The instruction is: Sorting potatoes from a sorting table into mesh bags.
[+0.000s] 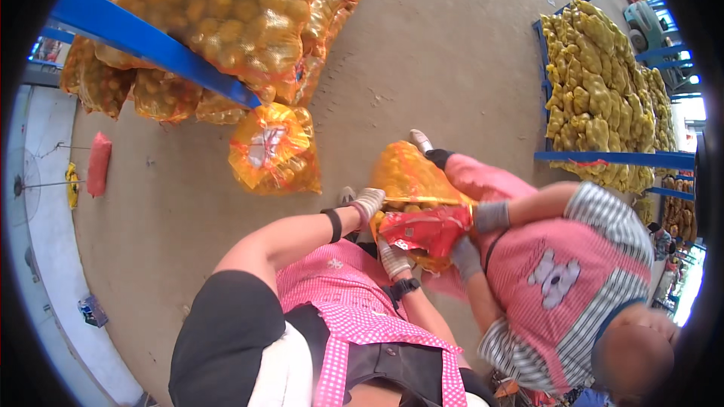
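Note:
An orange mesh sack of round, potato-like produce stands on the floor before me, its mouth open. A red printed plastic sheet lies across the mouth; whether it belongs to the sack is unclear. My left hand, in a striped knit glove, grips the sack's left rim. On the near side, my right hand, also gloved, holds the sack's edge beside the red sheet, its fingertips partly hidden. Opposite me, a co-worker's two grey-gloved hands hold the right side of the sack and sheet.
A co-worker in a pink apron bends close at right. Another filled orange sack stands left, below a blue metal bar and stacked sacks. Yellow sacks fill a blue rack at right. A pink bundle is near the wall.

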{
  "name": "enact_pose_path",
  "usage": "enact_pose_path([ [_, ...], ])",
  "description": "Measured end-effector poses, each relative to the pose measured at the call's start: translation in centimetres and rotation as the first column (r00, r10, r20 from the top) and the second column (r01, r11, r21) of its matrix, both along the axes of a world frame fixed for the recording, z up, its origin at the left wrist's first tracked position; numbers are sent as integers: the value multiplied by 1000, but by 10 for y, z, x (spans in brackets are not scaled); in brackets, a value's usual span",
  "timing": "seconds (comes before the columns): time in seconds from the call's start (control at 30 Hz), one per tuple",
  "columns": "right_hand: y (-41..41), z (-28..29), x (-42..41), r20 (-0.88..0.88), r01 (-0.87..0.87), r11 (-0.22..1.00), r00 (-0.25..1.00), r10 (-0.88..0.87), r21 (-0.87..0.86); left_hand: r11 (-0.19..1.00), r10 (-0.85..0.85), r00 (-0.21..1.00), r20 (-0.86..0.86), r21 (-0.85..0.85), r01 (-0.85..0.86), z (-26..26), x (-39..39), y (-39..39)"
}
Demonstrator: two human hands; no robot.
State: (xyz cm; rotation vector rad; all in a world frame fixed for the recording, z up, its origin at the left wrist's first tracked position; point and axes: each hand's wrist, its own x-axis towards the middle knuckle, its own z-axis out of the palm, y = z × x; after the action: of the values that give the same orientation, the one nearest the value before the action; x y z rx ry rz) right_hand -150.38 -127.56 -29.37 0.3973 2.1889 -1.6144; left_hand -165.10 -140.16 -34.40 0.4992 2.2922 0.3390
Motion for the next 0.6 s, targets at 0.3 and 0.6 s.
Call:
enact_pose_path([
  [0.3,-31,-14,-128,-222,-443,747,767,602,495,-268,669,-273,691,-119,-956,39,-76,-89],
  [0.6,-70,5,-194,94,-599,193,414,905,777,344,917,388,91,309,-887,44,-126,-105],
])
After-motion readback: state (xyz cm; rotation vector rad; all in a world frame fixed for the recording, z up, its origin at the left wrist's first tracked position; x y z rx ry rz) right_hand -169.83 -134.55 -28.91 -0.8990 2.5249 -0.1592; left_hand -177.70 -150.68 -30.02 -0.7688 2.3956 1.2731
